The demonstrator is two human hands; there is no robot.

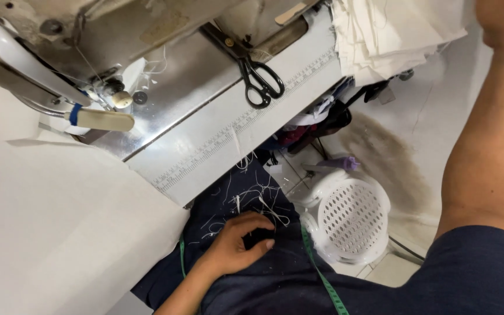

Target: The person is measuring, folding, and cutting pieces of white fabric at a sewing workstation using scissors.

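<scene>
- left hand (pixel 237 245) resting on the dark blue fabric (pixel 263 280) in the lap, fingers curled loosely, grip not closed on anything
- white thread scraps (pixel 258 198) just beyond its fingertips
- right hand out of view, only the raised arm (pixel 491 134) shows
- black scissors (pixel 261 79) lie on the worktop (pixel 217 140) by the sewing machine (pixel 59 52)

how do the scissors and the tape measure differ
The scissors are black metal, rigid, lying shut on the sewing table; the tape measure is green, soft, trailing across the person's dark lap. The scissors sit far from the left hand; the tape runs right beside it. Neither is held.
</scene>
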